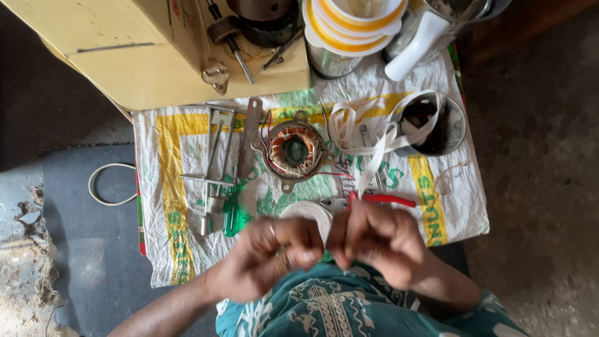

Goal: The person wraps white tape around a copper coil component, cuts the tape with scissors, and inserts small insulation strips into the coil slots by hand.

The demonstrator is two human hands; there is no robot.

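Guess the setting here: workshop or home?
Likely an informal motor-repair spot on the ground: a copper-wound stator, a metal puller tool and red-handled pliers lie on a woven sack spread over the bare floor.

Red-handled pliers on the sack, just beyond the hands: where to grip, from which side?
Grip the red-handled pliers by the red handles, coming from above on the right. They lie flat on the woven sack with handles pointing right and clear. The jaw end sits close to the white tape roll and the right hand, so it looks crowded.

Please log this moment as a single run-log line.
left hand: fist closed, held thing hidden | right hand: closed, pinching white tape | tape roll behind hands | stator on sack
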